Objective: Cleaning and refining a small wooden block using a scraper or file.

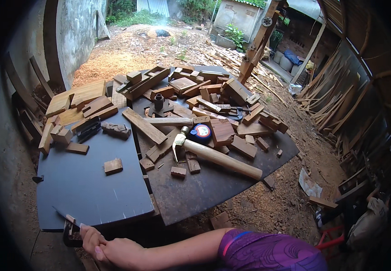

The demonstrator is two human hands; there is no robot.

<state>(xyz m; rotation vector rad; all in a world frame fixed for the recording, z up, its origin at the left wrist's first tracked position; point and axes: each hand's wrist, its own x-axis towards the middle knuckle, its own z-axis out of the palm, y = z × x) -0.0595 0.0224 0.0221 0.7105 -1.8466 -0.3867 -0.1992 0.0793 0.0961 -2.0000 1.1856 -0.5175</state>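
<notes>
My right hand (107, 249) is at the lower left, at the near edge of the grey-topped table (91, 180). Its forearm crosses from the right in a purple sleeve. The fingers are closed around a tool with a thin dark blade (60, 213), which points up and left; its handle is hidden in the grip. Close to the fingers, a small wood strip (70, 219) stands at a dark clamp-like holder (71, 239). I do not see my left hand. Farther right, a claw hammer (222, 159) with a wooden handle lies on the dark metal tabletop (177, 203).
Wood blocks (222, 132) are heaped across the table, with a blue tape measure (201, 132) and a clamp (238, 113) among them. One block (113, 166) lies alone on the grey top. A wooden post (258, 45) rises behind. At right sits a person (369, 217) near leaning planks (340, 104).
</notes>
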